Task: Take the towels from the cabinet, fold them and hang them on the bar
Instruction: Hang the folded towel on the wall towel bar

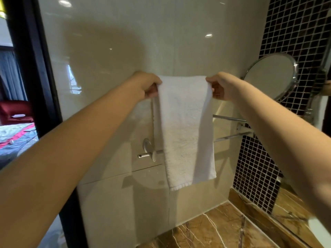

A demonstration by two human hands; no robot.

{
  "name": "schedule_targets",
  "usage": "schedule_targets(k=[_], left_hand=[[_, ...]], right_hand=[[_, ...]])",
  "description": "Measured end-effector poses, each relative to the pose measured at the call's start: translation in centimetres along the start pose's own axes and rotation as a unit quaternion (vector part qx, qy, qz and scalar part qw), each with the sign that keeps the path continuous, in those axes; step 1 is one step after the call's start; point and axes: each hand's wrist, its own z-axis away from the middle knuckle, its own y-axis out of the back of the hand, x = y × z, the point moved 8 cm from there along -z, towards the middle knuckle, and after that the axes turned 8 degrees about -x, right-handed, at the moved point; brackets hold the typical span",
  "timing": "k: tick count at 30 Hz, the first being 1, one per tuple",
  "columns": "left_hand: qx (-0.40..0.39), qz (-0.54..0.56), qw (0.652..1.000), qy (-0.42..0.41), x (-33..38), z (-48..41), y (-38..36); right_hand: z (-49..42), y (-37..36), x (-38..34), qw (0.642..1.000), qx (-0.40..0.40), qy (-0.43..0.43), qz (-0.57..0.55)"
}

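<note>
A white towel (pixel 184 129), folded into a long strip, hangs in the air in front of the cream wall. My left hand (pixel 146 85) pinches its top left corner and my right hand (pixel 221 86) pinches its top right corner, both arms stretched forward. The towel covers the middle of a chrome towel bar (pixel 231 136) fixed to the wall. The bar's round left mount shows at the towel's left edge, and two rails show to its right. The towel's top edge is well above the bar.
A round chrome mirror (pixel 270 76) on an arm sticks out from the dark mosaic wall (pixel 293 29) at the right. A brown marble counter (pixel 215 228) lies below. A black door frame (pixel 32 56) stands at the left, with a bedroom beyond.
</note>
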Motion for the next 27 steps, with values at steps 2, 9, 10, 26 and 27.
schedule_targets(k=[2,9,10,26,27], left_hand=[[-0.010,0.013,1.000,0.026,-2.6,0.1,-0.5],[-0.009,-0.005,0.996,0.090,-8.6,0.8,-0.8],[-0.010,-0.017,0.995,0.095,-9.1,0.9,-0.8],[0.030,-0.180,0.975,0.125,-14.1,1.4,0.5],[0.032,-0.196,0.972,0.123,-14.2,1.4,0.6]], right_hand=[[-0.3,-0.1,2.2,1.000,-0.010,-0.017,0.000],[-0.5,-0.7,7.8,0.998,-0.019,-0.055,0.021],[-0.4,-0.8,8.3,0.998,-0.017,-0.057,0.023],[1.1,-2.2,14.6,0.992,-0.062,-0.100,0.047],[1.1,-2.3,14.6,0.992,-0.058,-0.096,0.053]])
